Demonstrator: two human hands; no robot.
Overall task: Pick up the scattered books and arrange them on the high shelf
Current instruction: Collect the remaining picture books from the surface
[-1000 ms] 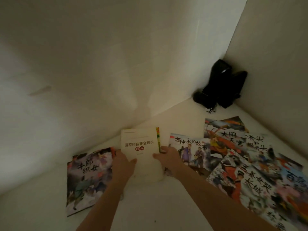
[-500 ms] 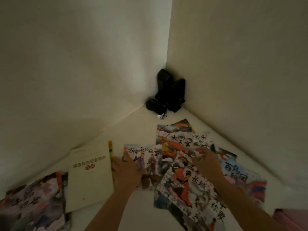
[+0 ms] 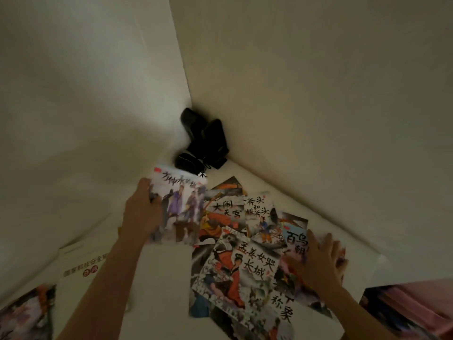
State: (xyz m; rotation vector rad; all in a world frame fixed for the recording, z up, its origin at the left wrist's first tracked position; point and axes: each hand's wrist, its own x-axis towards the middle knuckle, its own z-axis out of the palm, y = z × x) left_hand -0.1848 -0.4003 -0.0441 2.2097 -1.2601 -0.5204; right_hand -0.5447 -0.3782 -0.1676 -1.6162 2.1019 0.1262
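Observation:
Several thin picture books lie scattered on a white surface in a dim corner. My left hand (image 3: 142,212) grips the left edge of a picture book with figures in purple (image 3: 181,207) and tilts it up off the surface. My right hand (image 3: 318,261) rests with spread fingers on a picture book with a blue title patch (image 3: 295,238) at the right of the pile. Between them lies a book with a woman in orange (image 3: 235,273), overlapping two more picture books (image 3: 228,212). A white book with a red dot (image 3: 83,268) lies at the left.
A black object with a cord (image 3: 203,143) sits in the corner where the two white walls meet. Another colourful book (image 3: 24,315) shows at the bottom left. A pink thing (image 3: 411,305) lies at the bottom right edge.
My left hand has lifted the purple-figure book up and tilted it toward the corner. My right hand has moved right onto the blue-titled book. The view has swung right and closer.

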